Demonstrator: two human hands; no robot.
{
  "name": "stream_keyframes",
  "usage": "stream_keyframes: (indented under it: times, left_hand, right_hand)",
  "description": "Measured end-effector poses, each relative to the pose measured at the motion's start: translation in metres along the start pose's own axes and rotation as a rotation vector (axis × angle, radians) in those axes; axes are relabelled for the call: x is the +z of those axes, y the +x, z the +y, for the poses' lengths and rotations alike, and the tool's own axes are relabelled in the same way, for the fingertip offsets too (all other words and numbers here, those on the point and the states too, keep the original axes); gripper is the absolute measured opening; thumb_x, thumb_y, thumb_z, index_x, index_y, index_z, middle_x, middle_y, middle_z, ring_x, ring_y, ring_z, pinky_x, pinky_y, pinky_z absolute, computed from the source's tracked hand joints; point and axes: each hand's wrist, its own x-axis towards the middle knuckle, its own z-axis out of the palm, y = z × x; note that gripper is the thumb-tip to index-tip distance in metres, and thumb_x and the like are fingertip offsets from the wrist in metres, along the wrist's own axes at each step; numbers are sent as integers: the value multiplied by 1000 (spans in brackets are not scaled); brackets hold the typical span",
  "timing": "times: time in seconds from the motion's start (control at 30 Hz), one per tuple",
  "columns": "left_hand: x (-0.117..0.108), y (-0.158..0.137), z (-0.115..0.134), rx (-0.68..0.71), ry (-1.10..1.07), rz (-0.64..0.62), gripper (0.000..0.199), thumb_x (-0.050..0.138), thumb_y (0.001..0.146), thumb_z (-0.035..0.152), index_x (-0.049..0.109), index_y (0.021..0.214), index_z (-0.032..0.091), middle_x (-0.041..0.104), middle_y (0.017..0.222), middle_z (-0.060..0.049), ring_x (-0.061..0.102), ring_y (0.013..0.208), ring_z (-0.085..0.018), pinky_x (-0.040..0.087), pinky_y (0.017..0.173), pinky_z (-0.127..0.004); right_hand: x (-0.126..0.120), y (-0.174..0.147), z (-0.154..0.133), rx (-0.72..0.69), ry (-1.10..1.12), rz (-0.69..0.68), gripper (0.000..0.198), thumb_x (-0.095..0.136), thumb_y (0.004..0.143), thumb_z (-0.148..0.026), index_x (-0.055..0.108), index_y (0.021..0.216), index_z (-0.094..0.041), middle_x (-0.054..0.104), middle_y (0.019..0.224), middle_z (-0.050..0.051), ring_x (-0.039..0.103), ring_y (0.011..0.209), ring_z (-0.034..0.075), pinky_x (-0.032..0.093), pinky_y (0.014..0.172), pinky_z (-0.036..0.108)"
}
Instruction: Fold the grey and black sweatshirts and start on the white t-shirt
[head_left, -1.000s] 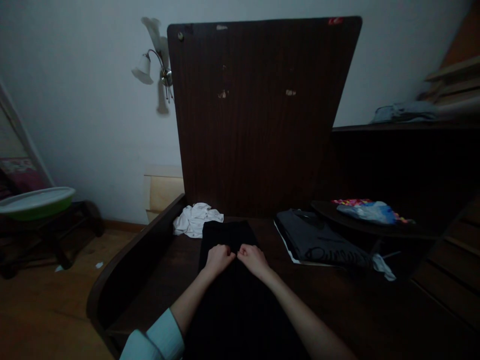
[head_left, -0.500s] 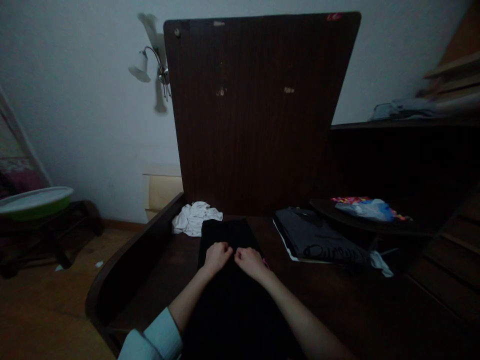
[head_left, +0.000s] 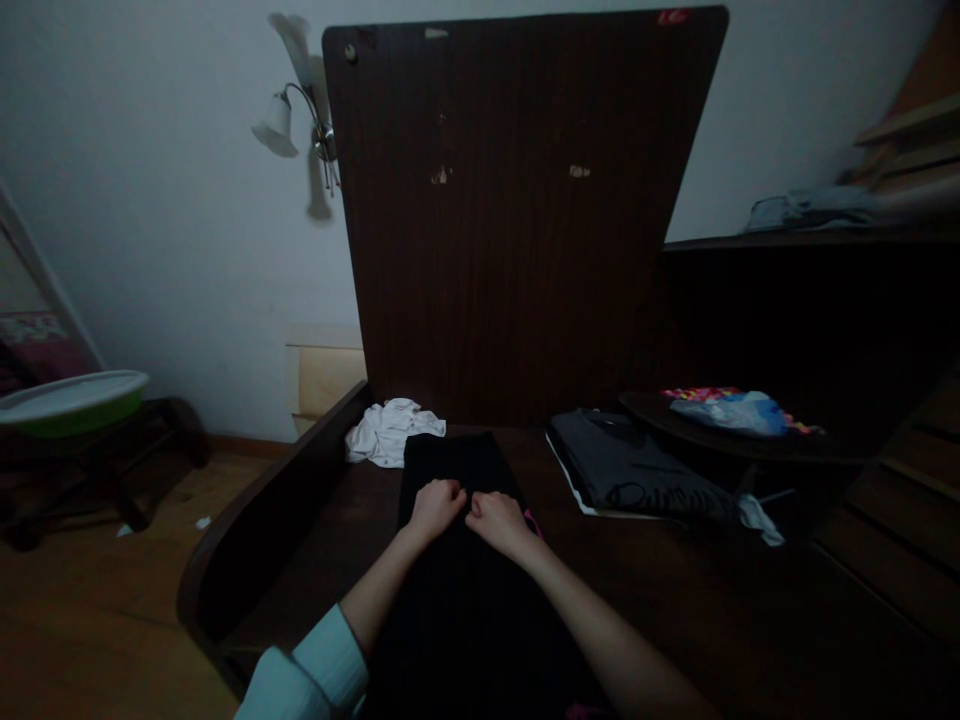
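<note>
A long black garment lies stretched toward me on a dark wooden surface; its exact kind is hard to make out in the dim light. My left hand rests on its middle with curled fingers, closed on the cloth. Close beside it, my right hand is also closed on the black cloth, thumb side inward. Only a small gap separates the two hands. A bit of pink shows at the garment's right edge, by my right wrist.
Crumpled white cloth lies behind the garment at left. To the right are a folded dark grey garment and a shelf holding a plastic bag. A tall dark panel stands behind. A green-and-white basin sits far left.
The view has shifted slightly. Both hands stay closed on the black garment in nearly the same place, and a little more pink shows near my right wrist.
</note>
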Motion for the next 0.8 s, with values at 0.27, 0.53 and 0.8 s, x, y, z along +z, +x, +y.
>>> stream_keyframes:
  times: [0.27, 0.53, 0.8]
  left_hand:
    - [0, 2, 3, -10, 16, -32, 30, 36, 83, 32, 61, 75, 19, 66, 82, -6, 61, 83, -19, 41, 65, -24]
    - [8, 2, -1, 227, -12, 118, 28, 42, 79, 19, 53, 104, 18, 55, 115, -8, 49, 107, -17, 38, 88, -28]
    - [13, 4, -7, 215, 43, -97, 45, 28, 88, 35, 31, 131, 22, 26, 142, -5, 18, 130, -21, 20, 102, -43]
  right_hand:
    - [3, 5, 2, 4, 76, 10, 18, 42, 78, -22, 60, 76, -20, 67, 80, 3, 61, 73, 16, 30, 55, 22]
    - [6, 3, 5, -39, 15, 16, 23, 39, 80, -22, 61, 79, -21, 68, 82, 5, 62, 75, 17, 35, 60, 24]
    - [0, -6, -8, -31, -142, 69, 28, 44, 76, -33, 62, 89, -16, 67, 86, 12, 63, 78, 24, 42, 63, 29]
